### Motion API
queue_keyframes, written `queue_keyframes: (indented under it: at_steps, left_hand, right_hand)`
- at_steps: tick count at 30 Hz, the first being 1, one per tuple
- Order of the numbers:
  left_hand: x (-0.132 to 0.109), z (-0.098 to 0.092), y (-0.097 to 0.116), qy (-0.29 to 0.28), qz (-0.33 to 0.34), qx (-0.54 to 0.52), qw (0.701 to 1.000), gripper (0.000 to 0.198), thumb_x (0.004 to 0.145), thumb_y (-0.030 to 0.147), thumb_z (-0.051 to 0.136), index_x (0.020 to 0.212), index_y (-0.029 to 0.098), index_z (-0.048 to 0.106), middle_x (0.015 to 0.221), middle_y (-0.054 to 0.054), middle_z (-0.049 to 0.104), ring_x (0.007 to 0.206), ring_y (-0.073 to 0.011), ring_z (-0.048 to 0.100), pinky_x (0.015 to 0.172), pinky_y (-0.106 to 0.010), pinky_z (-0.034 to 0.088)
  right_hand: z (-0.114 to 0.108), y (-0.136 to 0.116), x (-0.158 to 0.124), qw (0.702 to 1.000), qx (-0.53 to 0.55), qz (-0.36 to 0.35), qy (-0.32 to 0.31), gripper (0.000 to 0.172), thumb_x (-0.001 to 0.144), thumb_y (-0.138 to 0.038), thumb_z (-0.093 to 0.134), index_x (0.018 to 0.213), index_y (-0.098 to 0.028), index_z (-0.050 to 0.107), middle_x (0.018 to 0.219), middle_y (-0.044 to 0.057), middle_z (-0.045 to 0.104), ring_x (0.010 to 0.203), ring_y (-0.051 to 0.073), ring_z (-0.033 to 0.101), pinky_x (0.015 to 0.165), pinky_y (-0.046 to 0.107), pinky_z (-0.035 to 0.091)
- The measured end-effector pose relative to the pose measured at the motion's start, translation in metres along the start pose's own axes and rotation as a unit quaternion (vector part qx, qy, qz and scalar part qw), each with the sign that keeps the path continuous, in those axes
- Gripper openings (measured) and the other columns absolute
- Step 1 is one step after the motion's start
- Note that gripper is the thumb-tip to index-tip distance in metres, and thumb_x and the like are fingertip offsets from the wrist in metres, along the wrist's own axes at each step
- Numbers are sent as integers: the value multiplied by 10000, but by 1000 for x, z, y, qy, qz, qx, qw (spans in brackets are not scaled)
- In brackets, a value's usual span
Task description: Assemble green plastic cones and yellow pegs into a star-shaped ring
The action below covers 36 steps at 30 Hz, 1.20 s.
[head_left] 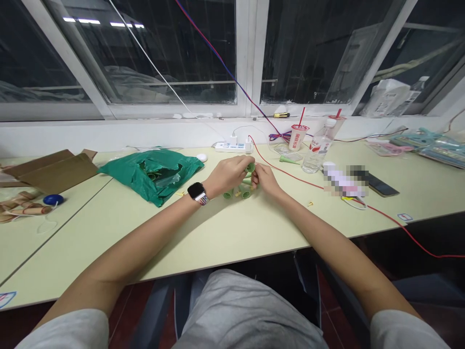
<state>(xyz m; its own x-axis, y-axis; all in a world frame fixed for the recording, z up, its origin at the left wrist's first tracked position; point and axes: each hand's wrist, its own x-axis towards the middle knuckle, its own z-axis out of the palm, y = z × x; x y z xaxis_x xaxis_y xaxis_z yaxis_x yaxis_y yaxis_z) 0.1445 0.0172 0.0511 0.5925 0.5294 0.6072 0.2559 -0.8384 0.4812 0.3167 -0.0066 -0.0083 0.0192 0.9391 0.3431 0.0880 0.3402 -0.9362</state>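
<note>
My left hand (231,172), a watch (198,192) on its wrist, has its fingers closed around a green flared plastic piece (250,167) whose open end faces me. My right hand (266,178) meets it from the other side, fingers bent at the same piece; its fingertips are partly hidden. Below them on the table are more green flared pieces, including one on the left (227,195) and one on the right (246,195). A small yellow part (238,193) shows between these two. Another green piece (288,160) lies farther back.
A torn green plastic bag (145,169) and a cardboard box (54,169) stand left. A power strip (228,147) sits behind my hands. To the right are a water bottle (317,151), a drink cup (298,138), a phone (381,184) and a red cable (301,181).
</note>
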Motion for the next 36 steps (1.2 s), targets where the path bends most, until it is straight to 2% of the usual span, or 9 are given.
queue_keyframes:
  at_steps: [3,5,7,12,14,19,23,29,36]
  left_hand:
    - [4,-1,0,-6,-111,-124,986,278,828,184,734,1061,224,589,875,-19,701,844,-191,705,751,-304,533]
    - [6,-2,-2,-30,-212,-245,946,284,830,235,762,1042,213,574,810,-11,677,788,-186,712,719,-303,536]
    - [7,-2,-3,-51,-259,-304,915,280,834,261,774,1025,204,577,776,-4,653,756,-177,703,722,-311,542]
    - [6,-3,-2,-3,-158,-153,975,355,802,242,813,1091,221,608,690,60,546,661,-135,588,653,-261,482]
    - [7,-7,0,-19,-149,-137,979,344,815,287,819,1097,210,638,746,36,585,705,-142,603,659,-261,497]
    - [15,-20,-3,-60,-176,-168,968,295,882,428,778,1006,161,753,1046,-89,738,875,-185,693,783,-328,600]
    - [18,-28,-20,-47,-218,-171,960,297,829,399,839,986,149,801,978,-97,774,788,-174,707,801,-349,623]
    - [15,-46,-58,57,-332,-224,915,321,768,285,874,1034,142,764,864,-77,765,757,-187,751,881,-373,646]
    - [4,-59,-89,55,-414,-184,890,262,717,261,906,816,133,699,794,-107,761,780,-211,771,903,-374,644]
  right_hand:
    - [-4,-6,-7,992,-93,-78,32,488,1043,-680,435,788,-264,425,618,-36,504,545,158,522,559,279,403]
    - [-7,-12,-11,974,-169,-143,43,421,1055,-610,473,823,-259,460,706,-6,588,652,172,566,623,278,412]
    - [-8,-16,-13,969,-189,-155,41,415,1052,-601,490,818,-260,459,713,-3,595,674,175,567,629,277,406]
    - [-2,-13,-6,999,-5,-32,-7,559,974,-768,511,749,-271,390,552,-72,419,450,126,451,478,264,368]
    - [-1,-13,-3,999,45,-8,-22,593,920,-809,567,742,-269,400,549,-78,425,432,117,455,451,261,377]
    - [-4,-15,-2,999,54,-2,2,578,890,-764,665,731,-254,445,558,-63,502,449,109,493,447,247,422]
    - [-4,-14,-1,997,70,19,-9,522,906,-711,671,753,-237,514,545,-58,532,436,104,496,433,233,428]
    - [-8,-15,2,997,69,30,19,480,935,-661,663,770,-221,563,547,-52,546,440,100,515,451,220,444]
    - [-6,-11,1,997,62,32,24,480,934,-665,653,771,-218,588,539,-51,543,431,100,509,436,218,421]
